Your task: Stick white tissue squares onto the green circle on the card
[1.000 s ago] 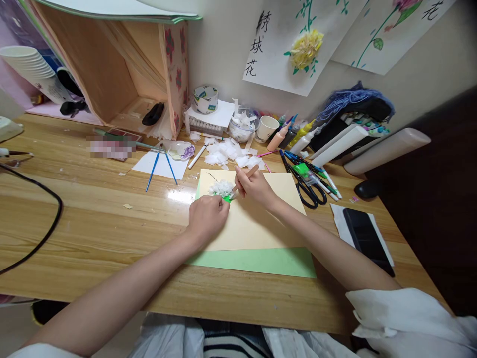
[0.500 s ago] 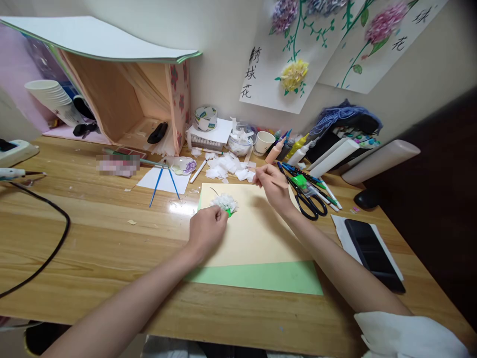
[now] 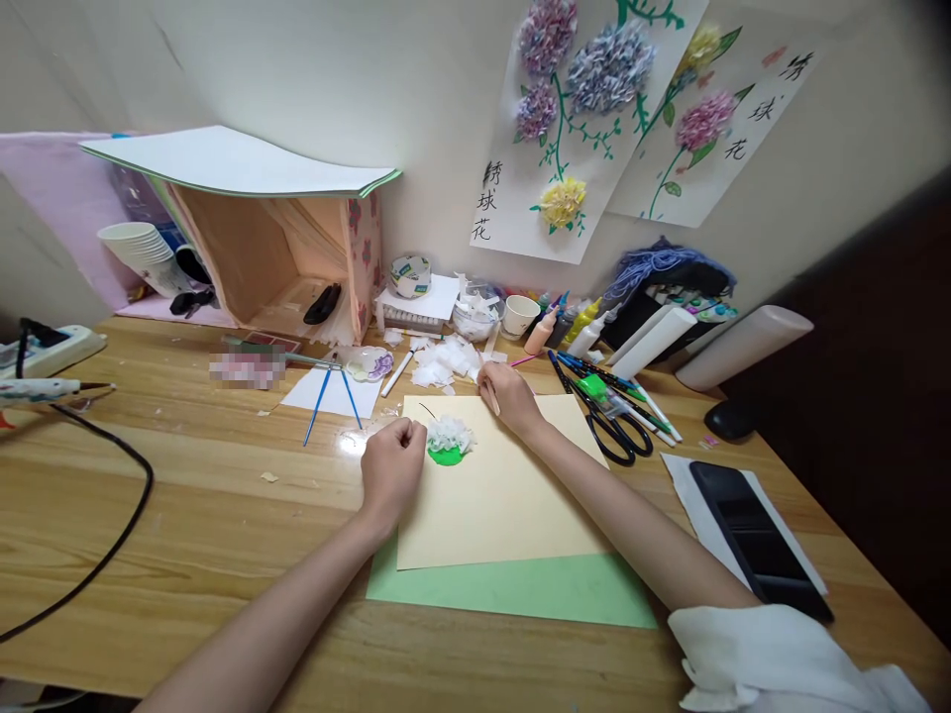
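My left hand (image 3: pixel 392 473) is closed in a loose fist at the left edge of a cream sheet (image 3: pixel 512 505). What its fingers hold, if anything, is hidden. Just right of it, a ruffled white paper flower (image 3: pixel 450 434) sits on a green painted patch (image 3: pixel 446 457) on the sheet. My right hand (image 3: pixel 512 398) is closed around a thin flat wooden stick (image 3: pixel 491 397), which points down across the fingers. Its fingertips are at the near right edge of a pile of white paper scraps (image 3: pixel 446 358); whether they pinch a scrap is too small to tell.
Black-handled scissors (image 3: pixel 620 436) and several pens lie right of the sheets. Bottles of paint (image 3: pixel 541 330) and a paper cup (image 3: pixel 521 315) stand behind. Left are blue-handled brushes (image 3: pixel 317 406), a glue gun (image 3: pixel 45 389) with its cord, and a fabric-lined box (image 3: pixel 364 257).
My left hand has drawn back left from the flower, uncovering the green patch. My right hand has moved left to the scraps with the stick. The view has tilted up.
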Motion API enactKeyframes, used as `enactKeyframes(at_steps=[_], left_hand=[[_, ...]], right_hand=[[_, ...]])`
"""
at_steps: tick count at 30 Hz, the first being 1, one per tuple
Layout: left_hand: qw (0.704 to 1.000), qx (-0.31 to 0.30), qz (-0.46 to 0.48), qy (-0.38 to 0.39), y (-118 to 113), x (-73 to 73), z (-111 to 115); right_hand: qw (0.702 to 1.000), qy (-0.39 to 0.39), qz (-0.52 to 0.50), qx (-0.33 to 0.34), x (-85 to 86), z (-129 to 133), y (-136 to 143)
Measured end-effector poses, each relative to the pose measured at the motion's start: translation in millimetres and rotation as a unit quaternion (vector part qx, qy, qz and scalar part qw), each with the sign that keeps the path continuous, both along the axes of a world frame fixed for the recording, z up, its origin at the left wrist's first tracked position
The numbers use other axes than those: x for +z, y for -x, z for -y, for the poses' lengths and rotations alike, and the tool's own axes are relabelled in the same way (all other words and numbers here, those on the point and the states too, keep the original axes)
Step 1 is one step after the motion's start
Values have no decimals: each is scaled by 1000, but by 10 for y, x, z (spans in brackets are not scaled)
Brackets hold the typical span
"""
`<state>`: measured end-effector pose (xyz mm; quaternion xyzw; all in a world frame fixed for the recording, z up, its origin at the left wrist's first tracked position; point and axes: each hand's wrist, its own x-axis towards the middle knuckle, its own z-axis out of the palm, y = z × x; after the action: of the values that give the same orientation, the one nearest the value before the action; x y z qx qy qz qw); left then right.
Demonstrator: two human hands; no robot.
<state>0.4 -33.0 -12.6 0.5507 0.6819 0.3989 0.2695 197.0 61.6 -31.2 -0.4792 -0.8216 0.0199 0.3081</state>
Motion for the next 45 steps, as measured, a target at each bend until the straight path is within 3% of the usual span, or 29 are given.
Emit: enactKeyframes(at_steps=[6,11,15,19,26,32,35,39,45], left_hand=[[1000,0,0,3,5,-12,-11],[1000,-3,-3,5,14,-16,-10],[1000,-11,-7,1,14,-21,-8],[1000,-17,-1,-2,4,-36,-11],[1000,-19,-7,-6,7,-68,-14],[998,-49,-19,-18,1,-79,-21],[989,-112,-32,-88,-14,-41,-6],[965,-182,-48,-184,-36,46,23],[967,-177,-21,-182,-35,83,23]], right_hand=[[999,-19,-37,-5,73,49,96],[997,14,-11,-76,28,-28,-30],[996,28,-24,-82,-30,-21,-140],[987,23,-117,-104,-30,60,-176],[939,64,-313,-129,-18,110,-192],[839,153,-516,-81,74,148,-110],[806,207,-554,-40,195,248,0],[833,264,-487,12,367,493,204],[884,228,-405,53,419,757,383]])
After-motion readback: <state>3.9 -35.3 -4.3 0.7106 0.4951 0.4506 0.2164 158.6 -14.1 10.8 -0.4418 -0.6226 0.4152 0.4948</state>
